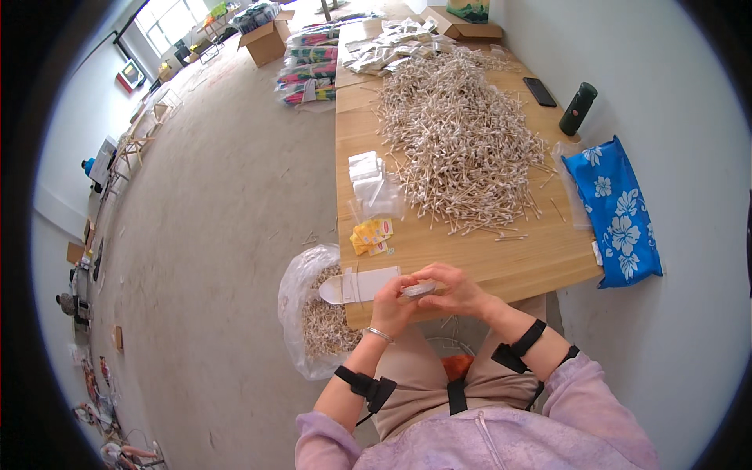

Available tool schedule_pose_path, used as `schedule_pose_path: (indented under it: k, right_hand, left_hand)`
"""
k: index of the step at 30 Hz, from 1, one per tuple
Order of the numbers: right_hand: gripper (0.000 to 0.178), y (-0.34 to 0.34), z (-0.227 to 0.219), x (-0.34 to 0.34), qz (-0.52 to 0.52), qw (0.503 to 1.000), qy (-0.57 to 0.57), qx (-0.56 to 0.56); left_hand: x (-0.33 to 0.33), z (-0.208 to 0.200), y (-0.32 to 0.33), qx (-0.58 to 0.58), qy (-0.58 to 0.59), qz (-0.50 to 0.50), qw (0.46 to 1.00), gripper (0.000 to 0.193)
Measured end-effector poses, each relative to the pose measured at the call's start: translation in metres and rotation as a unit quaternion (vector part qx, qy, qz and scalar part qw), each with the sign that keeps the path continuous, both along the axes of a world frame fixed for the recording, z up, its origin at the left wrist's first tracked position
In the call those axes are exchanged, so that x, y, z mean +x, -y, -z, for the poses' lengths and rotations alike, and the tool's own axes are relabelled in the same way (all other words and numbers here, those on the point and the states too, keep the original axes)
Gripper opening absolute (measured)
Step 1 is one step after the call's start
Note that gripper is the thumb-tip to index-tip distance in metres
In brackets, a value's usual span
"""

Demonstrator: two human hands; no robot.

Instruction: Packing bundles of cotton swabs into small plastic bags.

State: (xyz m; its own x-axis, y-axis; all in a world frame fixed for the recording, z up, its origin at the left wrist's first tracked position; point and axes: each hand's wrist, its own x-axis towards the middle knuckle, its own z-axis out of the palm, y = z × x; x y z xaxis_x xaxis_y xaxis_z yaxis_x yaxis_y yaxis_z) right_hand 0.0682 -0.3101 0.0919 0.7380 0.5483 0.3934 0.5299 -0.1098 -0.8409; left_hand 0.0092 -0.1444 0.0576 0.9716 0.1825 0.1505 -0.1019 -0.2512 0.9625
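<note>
At the near edge of the wooden table point(509, 270), my left hand point(394, 304) and my right hand point(457, 291) close together around a small white bundle point(418, 290). It may be cotton swabs, but the fingers cover much of it. Just left of my hands lies a flat white card holder point(374, 283) with a rounded end over the table edge. Yellow printed cards point(370, 235) sit beyond it, and clear plastic bags point(376, 188) lie farther up. A large heap of loose cotton swabs point(462, 133) spreads across the table ahead.
Below the table's left edge stands a clear bag of cotton swabs point(321, 321). Along the right side are a blue flowered pack point(619, 215), a dark green bottle point(578, 108) and a black phone point(539, 92). Filled packets point(399, 45) pile up at the far end.
</note>
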Motion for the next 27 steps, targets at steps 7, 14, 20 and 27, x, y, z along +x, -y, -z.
schedule_pose_path:
  k: [7, 14, 20, 27]
  right_hand:
    - [0.019, 0.004, 0.013, 0.001, -0.012, 0.997, -0.012, -0.069]
    - [0.031, 0.003, 0.022, 0.004, 0.01, 0.981, -0.18, 0.07]
    - [0.024, 0.007, 0.033, 0.007, -0.012, 0.99, -0.139, -0.037]
    - [0.017, 0.013, 0.034, 0.008, 0.005, 0.996, 0.011, -0.092]
  left_hand:
    - [-0.009, -0.009, 0.003, 0.162, 0.001, -0.016, 0.987, 0.019]
    - [0.003, -0.016, 0.005, 0.108, 0.013, -0.009, 0.994, 0.024]
    - [0.0, -0.002, 0.0, 0.099, -0.045, 0.022, 0.994, 0.024]
    - [0.0, 0.012, -0.006, 0.094, -0.06, 0.032, 0.993, 0.023]
